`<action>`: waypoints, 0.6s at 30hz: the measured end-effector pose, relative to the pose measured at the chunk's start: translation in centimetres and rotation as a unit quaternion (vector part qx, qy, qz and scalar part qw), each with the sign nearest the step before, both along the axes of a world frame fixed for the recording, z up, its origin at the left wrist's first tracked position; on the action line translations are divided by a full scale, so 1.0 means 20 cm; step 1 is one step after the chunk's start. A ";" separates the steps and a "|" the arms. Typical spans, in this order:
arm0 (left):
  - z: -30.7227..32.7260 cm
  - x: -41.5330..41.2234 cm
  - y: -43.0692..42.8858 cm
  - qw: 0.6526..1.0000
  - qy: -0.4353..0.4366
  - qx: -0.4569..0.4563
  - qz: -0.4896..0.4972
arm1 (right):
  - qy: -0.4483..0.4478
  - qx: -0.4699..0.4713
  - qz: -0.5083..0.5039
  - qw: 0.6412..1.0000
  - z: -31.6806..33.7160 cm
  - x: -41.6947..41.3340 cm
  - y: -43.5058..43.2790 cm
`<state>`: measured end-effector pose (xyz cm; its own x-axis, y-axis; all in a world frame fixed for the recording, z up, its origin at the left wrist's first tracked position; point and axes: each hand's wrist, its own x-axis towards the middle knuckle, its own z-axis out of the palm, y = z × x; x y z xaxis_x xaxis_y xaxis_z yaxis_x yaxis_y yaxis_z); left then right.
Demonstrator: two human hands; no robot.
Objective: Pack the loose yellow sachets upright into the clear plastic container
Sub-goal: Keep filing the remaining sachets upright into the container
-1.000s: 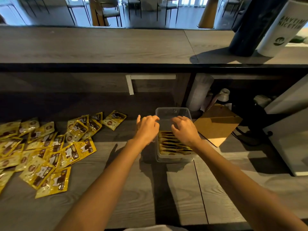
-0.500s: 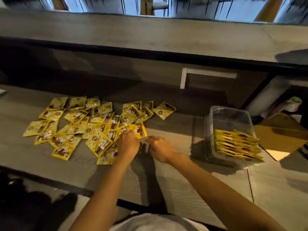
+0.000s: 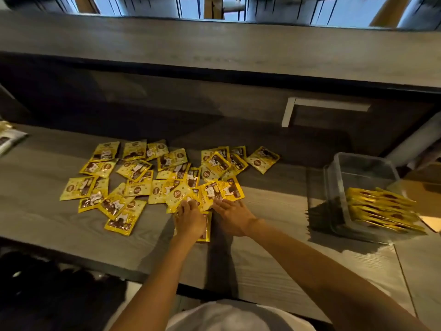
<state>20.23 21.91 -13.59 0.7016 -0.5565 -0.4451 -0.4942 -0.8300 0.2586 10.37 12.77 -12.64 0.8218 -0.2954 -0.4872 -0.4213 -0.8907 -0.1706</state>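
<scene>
Several loose yellow sachets [image 3: 167,177] lie spread flat on the grey wooden counter, left of centre. My left hand [image 3: 189,220] lies on the pile's near edge, fingers resting on a sachet, with another sachet partly under the palm. My right hand [image 3: 232,217] is beside it, fingertips touching a sachet at the pile's near right corner. Neither hand has lifted anything. The clear plastic container [image 3: 358,161] stands to the right, apart from both hands. A row of packed sachets [image 3: 381,209] stands upright in its near half; its far half looks empty.
A raised counter ledge [image 3: 214,48] runs across the back, with a white bracket [image 3: 287,111] below it. A brown board [image 3: 427,189] lies right of the container. A pale packet [image 3: 9,139] sits at the far left edge.
Both hands left the container and swung left to the loose pile. Half a second ago they hovered curled near its edge; now their fingers rest on the sachets.
</scene>
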 end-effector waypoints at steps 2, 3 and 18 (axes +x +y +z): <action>-0.01 -0.01 -0.03 0.999 0.002 -0.011 -0.036 | 0.004 -0.008 -0.023 1.000 -0.01 -0.09 -0.04; -0.01 -0.03 -0.05 0.998 0.003 -0.015 -0.056 | 0.006 -0.016 -0.035 0.999 -0.01 -0.13 -0.06; -0.06 -0.42 -0.30 0.962 0.034 -0.069 -0.260 | -0.021 -0.123 -0.201 0.972 0.08 -0.57 -0.18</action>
<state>11.75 15.86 -14.86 0.2835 -0.8821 -0.3761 -0.8121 -0.4294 0.3950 -1.05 9.27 -11.14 0.6336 -0.6995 -0.3305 -0.7408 -0.6717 0.0017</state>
